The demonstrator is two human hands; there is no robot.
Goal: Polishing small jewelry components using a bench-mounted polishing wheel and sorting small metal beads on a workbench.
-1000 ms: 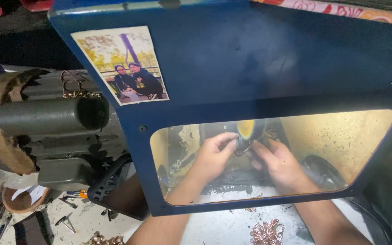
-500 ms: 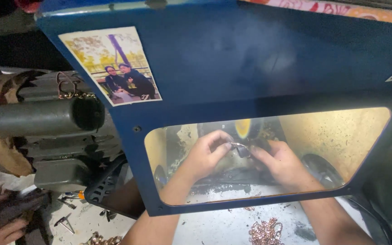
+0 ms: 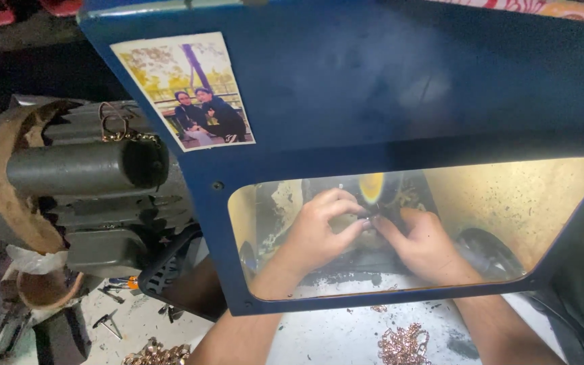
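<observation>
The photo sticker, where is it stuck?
In the head view, the photo sticker sits on the upper left of the blue hood, above the window and just right of the grey motor.

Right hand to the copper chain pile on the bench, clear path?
Probably yes. The right hand is inside the blue hood behind the window, but the copper chain pile lies just outside beside its forearm; drawing back under the hood's open lower edge should reach it.
</observation>
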